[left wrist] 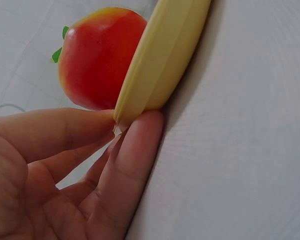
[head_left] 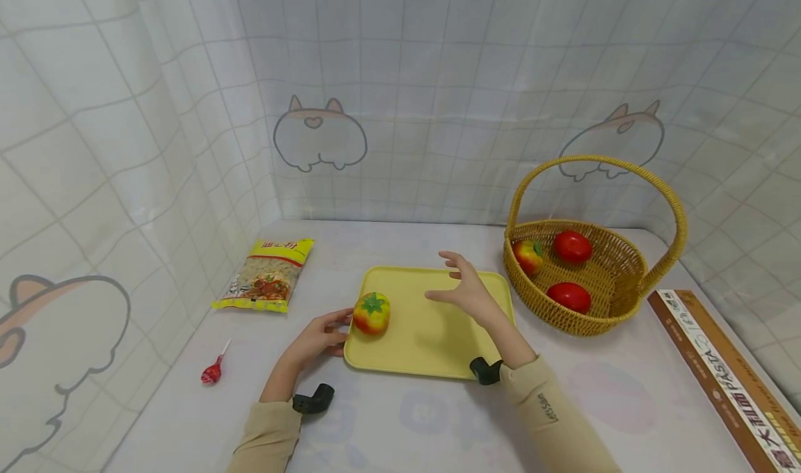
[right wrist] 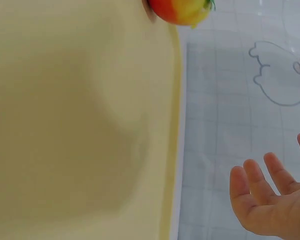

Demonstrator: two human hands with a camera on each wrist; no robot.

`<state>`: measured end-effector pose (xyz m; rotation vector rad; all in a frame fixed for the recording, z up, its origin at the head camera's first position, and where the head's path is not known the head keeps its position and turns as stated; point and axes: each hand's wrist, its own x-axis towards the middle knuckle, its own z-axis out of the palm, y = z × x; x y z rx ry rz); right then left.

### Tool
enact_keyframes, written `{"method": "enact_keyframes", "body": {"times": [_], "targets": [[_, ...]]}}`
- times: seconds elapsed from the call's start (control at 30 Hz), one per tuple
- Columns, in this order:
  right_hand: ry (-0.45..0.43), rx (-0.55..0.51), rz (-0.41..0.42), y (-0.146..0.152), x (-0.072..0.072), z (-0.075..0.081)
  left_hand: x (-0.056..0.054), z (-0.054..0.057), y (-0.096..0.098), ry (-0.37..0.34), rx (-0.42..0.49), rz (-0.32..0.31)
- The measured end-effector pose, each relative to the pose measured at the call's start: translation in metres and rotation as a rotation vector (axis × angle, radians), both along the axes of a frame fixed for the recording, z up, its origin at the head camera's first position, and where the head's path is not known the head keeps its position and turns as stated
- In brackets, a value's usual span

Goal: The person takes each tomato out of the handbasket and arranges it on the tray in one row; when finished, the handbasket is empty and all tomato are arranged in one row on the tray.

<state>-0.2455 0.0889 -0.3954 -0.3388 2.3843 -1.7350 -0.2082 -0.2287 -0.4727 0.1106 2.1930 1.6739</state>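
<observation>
A yellow tray (head_left: 413, 351) lies on the white table in front of the person. The left hand (head_left: 316, 337) pinches its left edge; in the left wrist view the thumb and a finger (left wrist: 135, 150) meet on either side of the rim. Near that edge, a red-and-yellow fruit with a green leafy top (head_left: 372, 314) sits on the tray, close to the left fingertips. Over the tray's right half hovers the right hand (head_left: 469, 293), fingers spread and thumb apart, holding nothing. Its loosely bent fingers (right wrist: 255, 182) also show in the right wrist view.
Right of the tray stands a wicker basket (head_left: 582, 327) with a tall handle, containing two red fruits (head_left: 572, 247) and a red-and-yellow one (head_left: 528, 257). A long brown pasta box (head_left: 726, 375) lies farther right. On the left are a yellow food packet (head_left: 265, 278) and a red lollipop (head_left: 211, 373).
</observation>
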Motion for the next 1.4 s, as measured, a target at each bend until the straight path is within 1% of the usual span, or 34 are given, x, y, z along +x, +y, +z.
{"method": "enact_keyframes", "body": {"times": [0.27,0.4,0.6,0.77,0.93,1.13,1.3,1.4], "targets": [[0.026,-0.009,-0.027,0.021,0.000,0.003,0.001,0.001,0.001,-0.001,-0.001,0.009],[0.026,-0.014,-0.029,0.033,0.001,0.008,0.001,0.000,0.001,-0.003,-0.007,0.019],[0.036,-0.027,-0.064,0.049,0.001,0.017,0.000,0.000,-0.002,-0.005,0.001,0.026],[0.031,-0.036,-0.086,0.060,0.002,0.018,0.000,0.001,-0.002,-0.014,-0.009,0.048],[0.031,-0.006,-0.133,0.076,0.005,0.021,0.003,0.003,0.000,-0.017,-0.023,0.060],[0.038,-0.004,-0.214,0.099,0.008,0.026,0.001,0.001,0.001,-0.015,-0.028,0.056],[0.038,-0.016,-0.246,0.119,0.010,0.027,0.001,0.000,0.002,-0.009,-0.026,0.046],[0.027,-0.004,-0.267,0.129,0.009,0.027,0.000,-0.001,0.001,-0.013,-0.025,0.045]]}}
